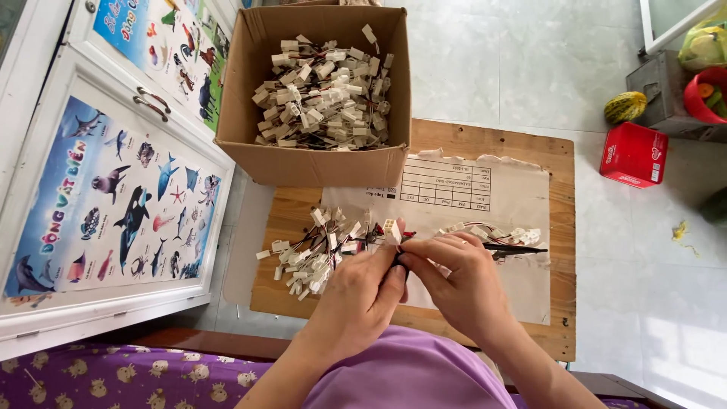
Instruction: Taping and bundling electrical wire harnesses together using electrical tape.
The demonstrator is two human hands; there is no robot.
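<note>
Hands meet over the low wooden table (485, 144): the left hand (362, 284) pinches a small white plastic connector (391, 229) between thumb and fingertips, while the right hand (453, 279) closes on the thin wires at its base. The wire harness looks very light, its leads limp and its plastic housing rigid, so the housing seems the surest place to grip. A loose heap of harnesses (314, 254) lies just left, a cardboard box (318, 163) of more beyond.
</note>
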